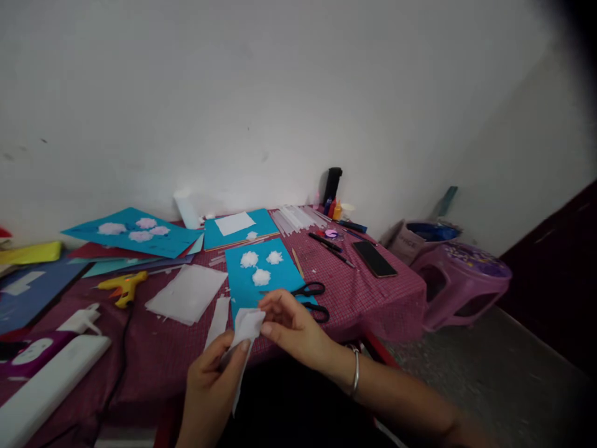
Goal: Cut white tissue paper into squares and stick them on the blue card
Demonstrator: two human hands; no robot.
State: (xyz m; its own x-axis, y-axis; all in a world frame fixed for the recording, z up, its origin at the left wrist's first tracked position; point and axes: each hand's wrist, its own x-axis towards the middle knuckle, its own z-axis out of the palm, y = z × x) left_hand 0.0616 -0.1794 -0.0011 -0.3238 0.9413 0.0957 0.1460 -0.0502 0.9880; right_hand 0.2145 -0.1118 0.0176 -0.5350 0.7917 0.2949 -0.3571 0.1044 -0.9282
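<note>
Your counter [382, 298] wears a red checked cloth. On its far left lies a large blue card sheet [135, 239] with pale tufts; near the middle sits a smaller blue card [261, 283] with three white cotton tufts, black scissors [313, 298] on its right edge. A yellow glue gun [122, 287] lies at left and a dark phone [374, 259] at right. Right of the counter stands a purple stool [461, 280]. No lettering is readable. At the near edge, your left hand [212, 386] and right hand [291, 326] both pinch a white tissue piece [245, 333] in their fingers.
</note>
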